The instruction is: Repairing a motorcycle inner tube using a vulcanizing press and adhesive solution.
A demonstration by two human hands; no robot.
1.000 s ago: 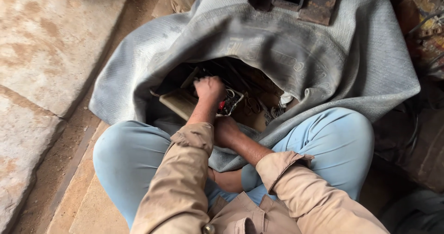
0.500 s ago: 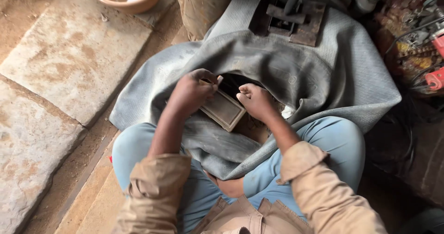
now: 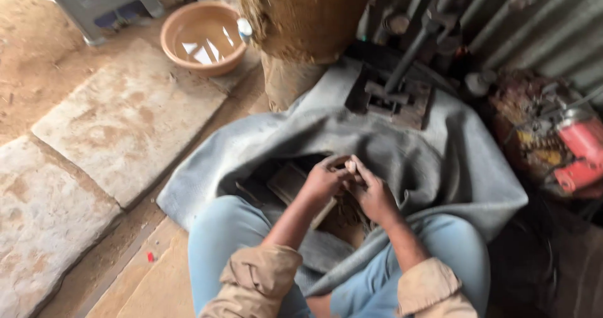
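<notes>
My left hand (image 3: 323,180) and my right hand (image 3: 372,195) meet over my lap, fingertips touching around a small pale object (image 3: 352,165) pinched between them; it is too small to identify. Below the hands lies a flat wooden block (image 3: 287,181) in a dark hollow of the grey cloth (image 3: 440,161) spread over my knees. I sit cross-legged in light blue trousers (image 3: 220,236) and tan rolled-up sleeves.
A metal tool on a dark base (image 3: 392,95) rests on the cloth ahead. Beyond are a wooden stump (image 3: 301,22), a brown basin (image 3: 202,38) with water, stone slabs (image 3: 125,117) to the left, and a red machine (image 3: 581,151) among clutter at right.
The view has tilted up and away, showing the stump and basin. My hands left the edges of the wooden block and came together, pinching a small object above it.
</notes>
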